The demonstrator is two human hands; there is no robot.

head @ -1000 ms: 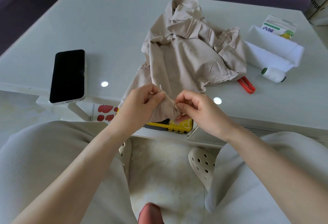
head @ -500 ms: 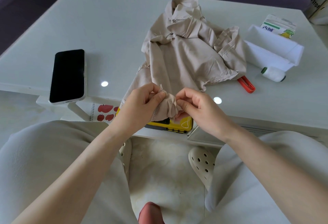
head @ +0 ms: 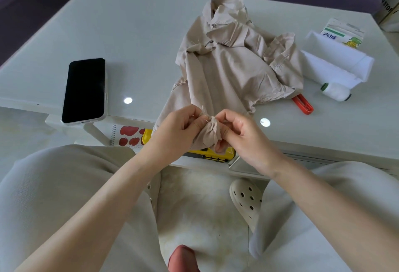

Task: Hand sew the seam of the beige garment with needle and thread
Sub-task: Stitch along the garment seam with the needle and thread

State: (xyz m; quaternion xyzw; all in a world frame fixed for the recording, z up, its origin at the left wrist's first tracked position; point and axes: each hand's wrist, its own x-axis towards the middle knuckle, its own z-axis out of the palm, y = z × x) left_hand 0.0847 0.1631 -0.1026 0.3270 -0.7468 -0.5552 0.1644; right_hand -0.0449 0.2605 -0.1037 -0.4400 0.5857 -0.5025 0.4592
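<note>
phone [head: 85, 90]: flat on the table [head: 129, 34], far left, well apart
left hand [head: 179, 129]: thumb and fingers pinch the frayed seam edge of the beige garment [head: 233, 66]
beige garment: heaped on the table, near corner bunched between both hands, seam running left to right between the pinches
right hand [head: 239, 135]: fingers curl round the bunched corner; needle too small to tell
coming move: stitch point likely sits just left of the right hand's grip, so that hand is nearer
thread spool [head: 335, 92]: on its side, far right
</note>
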